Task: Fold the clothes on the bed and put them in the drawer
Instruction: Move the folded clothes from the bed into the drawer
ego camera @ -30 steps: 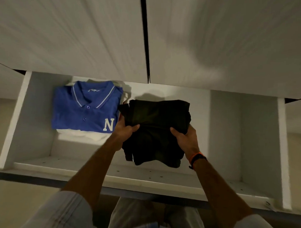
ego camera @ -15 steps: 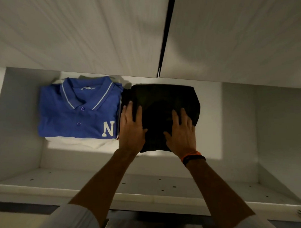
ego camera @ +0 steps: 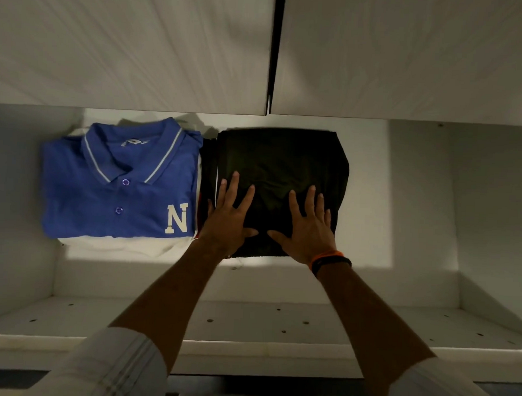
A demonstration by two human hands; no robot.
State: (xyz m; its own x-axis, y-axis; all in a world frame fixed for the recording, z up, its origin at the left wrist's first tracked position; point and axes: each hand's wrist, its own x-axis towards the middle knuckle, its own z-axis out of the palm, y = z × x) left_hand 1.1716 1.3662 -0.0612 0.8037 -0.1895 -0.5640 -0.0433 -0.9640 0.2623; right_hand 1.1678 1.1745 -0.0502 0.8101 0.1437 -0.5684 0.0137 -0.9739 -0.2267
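Pressing a folded dark garment (ego camera: pixel 284 169) flat on the drawer (ego camera: pixel 416 203) floor: left hand (ego camera: pixel 228 217) and right hand (ego camera: pixel 307 226) lie spread, palms down, on its near half, probably to settle the folds. Just left of the left hand sits a folded blue polo shirt (ego camera: pixel 121 187).

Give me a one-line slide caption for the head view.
Both hands, left hand and right hand, press a folded dark garment flat beside a blue polo.
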